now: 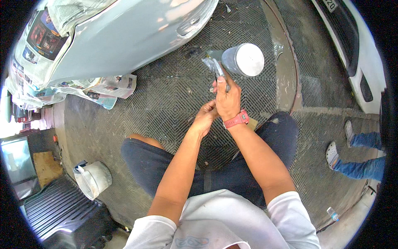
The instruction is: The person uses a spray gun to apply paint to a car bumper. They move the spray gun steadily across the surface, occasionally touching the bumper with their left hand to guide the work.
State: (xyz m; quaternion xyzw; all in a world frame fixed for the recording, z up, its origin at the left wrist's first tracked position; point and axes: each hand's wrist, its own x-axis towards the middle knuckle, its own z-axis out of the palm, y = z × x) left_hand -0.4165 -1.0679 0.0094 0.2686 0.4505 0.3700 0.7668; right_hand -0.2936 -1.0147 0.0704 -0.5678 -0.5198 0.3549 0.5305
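Note:
My right hand (228, 97) is closed around the handle of what looks like a spray gun (217, 68), its shiny metal body showing beyond my fingers. Just past it, a large grey cup (248, 59) with a pale round top tilts to the right and seems to belong to the gun; the join is hard to see. My left hand (204, 117) is closed, fingertips pinched beneath the heel of my right hand. Whatever they grip there is hidden. A red watch (237, 119) circles my right wrist.
A grey car panel (137, 37) stands ahead left, with newspaper (118, 85) along its edge. To the left is a whitish bucket (94, 180). Another white car (365, 62) is at far right, near a person's feet in clogs (331, 154). A plastic bottle (332, 214) lies lower right.

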